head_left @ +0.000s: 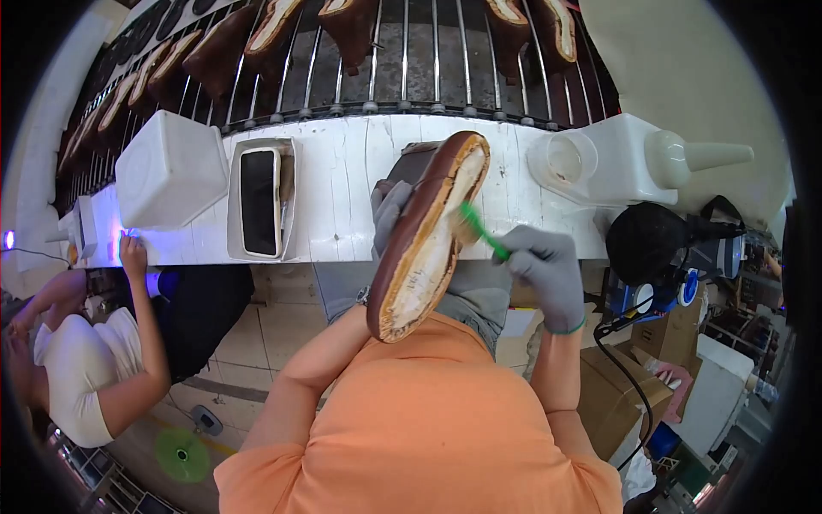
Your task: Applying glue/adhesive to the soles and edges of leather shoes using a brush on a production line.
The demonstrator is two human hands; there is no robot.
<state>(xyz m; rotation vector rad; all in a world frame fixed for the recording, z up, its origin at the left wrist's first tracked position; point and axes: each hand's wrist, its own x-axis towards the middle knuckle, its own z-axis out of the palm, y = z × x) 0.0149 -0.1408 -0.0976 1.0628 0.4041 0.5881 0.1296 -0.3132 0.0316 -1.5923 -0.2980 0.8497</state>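
Note:
A brown leather shoe is tilted in front of me, its sole-less underside facing up and showing a pale midsection with a tan rim. My left hand, in a grey glove, is closed around its far-left side; part of the fingers is hidden behind the shoe. Gripped in my grey-gloved right hand is a small green-handled brush. Its bristles touch or hover close over the pale underside near the middle; I cannot tell which.
On the white bench are a white plastic container, a tray with a black-topped pad, a clear cup and a white bottle. Behind runs a roller rack with several shoes. A co-worker sits at left.

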